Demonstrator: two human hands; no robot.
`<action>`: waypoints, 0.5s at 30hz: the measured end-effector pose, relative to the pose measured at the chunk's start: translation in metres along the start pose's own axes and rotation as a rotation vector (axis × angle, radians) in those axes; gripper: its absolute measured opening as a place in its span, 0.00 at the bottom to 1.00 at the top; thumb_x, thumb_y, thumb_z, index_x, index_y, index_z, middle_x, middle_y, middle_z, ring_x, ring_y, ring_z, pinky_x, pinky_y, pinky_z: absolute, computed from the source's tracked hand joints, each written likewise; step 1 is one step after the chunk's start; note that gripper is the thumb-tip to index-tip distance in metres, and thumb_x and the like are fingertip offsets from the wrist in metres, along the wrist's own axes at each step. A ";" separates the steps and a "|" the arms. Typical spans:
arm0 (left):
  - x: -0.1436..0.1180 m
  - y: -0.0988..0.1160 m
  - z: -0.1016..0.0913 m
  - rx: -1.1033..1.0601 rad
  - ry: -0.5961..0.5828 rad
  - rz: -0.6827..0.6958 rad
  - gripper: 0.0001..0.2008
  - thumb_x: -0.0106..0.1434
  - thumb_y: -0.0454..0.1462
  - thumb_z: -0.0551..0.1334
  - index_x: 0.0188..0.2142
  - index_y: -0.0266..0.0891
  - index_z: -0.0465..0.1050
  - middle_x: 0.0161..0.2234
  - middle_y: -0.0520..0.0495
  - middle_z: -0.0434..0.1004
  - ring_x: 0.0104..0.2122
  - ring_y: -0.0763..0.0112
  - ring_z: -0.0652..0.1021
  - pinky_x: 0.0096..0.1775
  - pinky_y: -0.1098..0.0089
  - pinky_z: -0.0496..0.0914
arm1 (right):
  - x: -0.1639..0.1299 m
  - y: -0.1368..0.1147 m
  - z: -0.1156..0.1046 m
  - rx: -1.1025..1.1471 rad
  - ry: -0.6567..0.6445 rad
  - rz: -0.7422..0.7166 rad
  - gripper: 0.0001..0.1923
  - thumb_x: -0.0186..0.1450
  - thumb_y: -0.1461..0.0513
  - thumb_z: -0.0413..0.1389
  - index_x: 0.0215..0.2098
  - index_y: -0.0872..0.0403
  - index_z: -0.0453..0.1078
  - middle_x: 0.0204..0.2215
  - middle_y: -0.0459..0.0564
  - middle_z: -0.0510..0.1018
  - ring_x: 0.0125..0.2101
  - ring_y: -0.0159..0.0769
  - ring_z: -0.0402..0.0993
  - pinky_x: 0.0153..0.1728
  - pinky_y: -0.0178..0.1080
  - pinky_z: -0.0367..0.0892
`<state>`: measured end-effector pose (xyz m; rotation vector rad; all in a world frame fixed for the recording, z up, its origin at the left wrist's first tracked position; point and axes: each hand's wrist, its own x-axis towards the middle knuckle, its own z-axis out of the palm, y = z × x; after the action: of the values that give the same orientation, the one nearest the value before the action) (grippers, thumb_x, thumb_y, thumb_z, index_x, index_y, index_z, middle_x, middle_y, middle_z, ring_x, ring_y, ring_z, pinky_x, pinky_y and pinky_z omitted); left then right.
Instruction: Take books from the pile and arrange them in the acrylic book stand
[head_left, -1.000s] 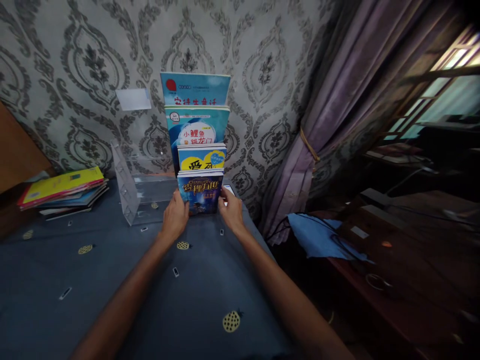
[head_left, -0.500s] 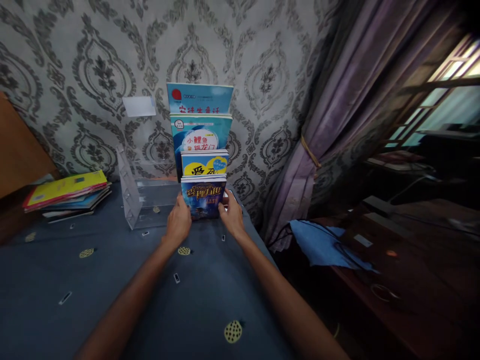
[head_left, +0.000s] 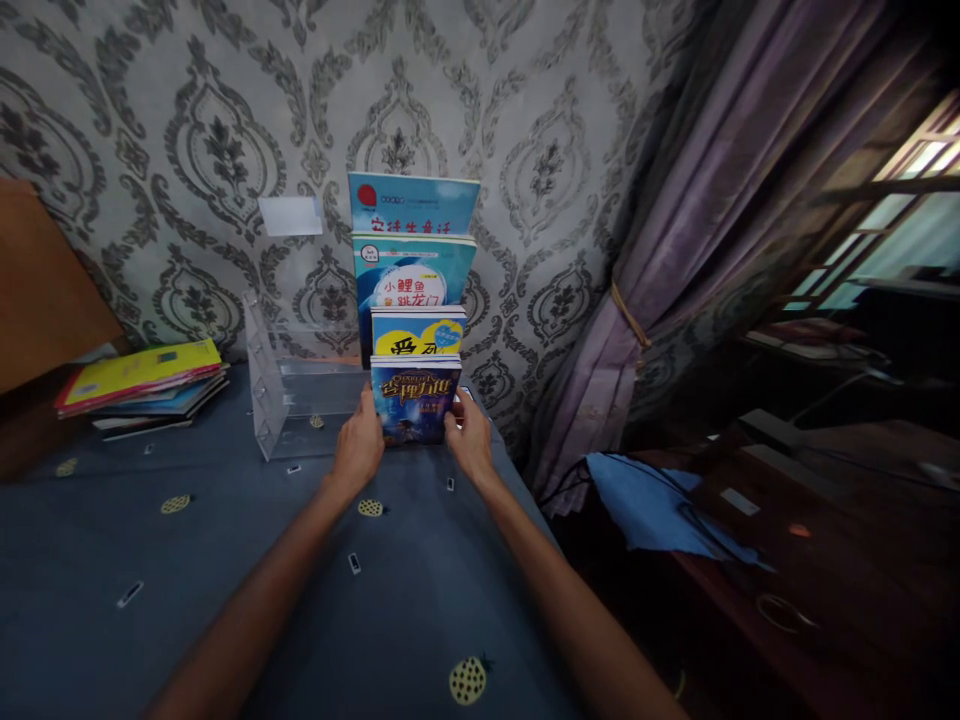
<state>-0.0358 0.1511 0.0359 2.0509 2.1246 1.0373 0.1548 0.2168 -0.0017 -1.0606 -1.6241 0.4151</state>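
Looks like a table (head_left: 420, 600) in blue pineapple print; carries a clear rack (head_left: 264, 400) and, farther left, piled books (head_left: 154, 378) near the back edge.

Dim overall, soft indoor light. Brightest patch: window (head_left: 926, 158), far right of and above right hand (head_left: 470, 437), smeared and stretched by wide-angle distortion. Extreme corner above it goes black. Deep shadow right of right hand, detail lost. Forearms (head_left: 562, 570) blur away from the hands. Dark blue book (head_left: 416, 400) between hands: title slightly smeared. Faint glints on clear stand (head_left: 264, 385), left of left hand (head_left: 358, 440).
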 end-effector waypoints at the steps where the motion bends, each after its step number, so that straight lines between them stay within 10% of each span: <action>1: 0.000 0.000 0.000 0.002 -0.005 -0.001 0.26 0.68 0.30 0.49 0.66 0.36 0.49 0.47 0.32 0.80 0.41 0.52 0.83 0.41 0.60 0.73 | 0.000 0.001 0.000 0.006 0.002 -0.004 0.28 0.62 0.64 0.51 0.61 0.54 0.67 0.45 0.56 0.81 0.40 0.43 0.79 0.46 0.49 0.76; 15: 0.000 0.000 -0.026 -0.017 -0.157 0.001 0.27 0.69 0.32 0.51 0.66 0.38 0.52 0.56 0.33 0.75 0.50 0.52 0.80 0.49 0.58 0.72 | 0.000 -0.001 -0.010 -0.007 0.035 0.071 0.26 0.62 0.59 0.53 0.57 0.56 0.72 0.43 0.59 0.79 0.39 0.45 0.77 0.43 0.50 0.76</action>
<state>-0.0477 0.1396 0.0561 2.0505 2.0321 0.8601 0.1636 0.2136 0.0022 -1.1275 -1.5612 0.4358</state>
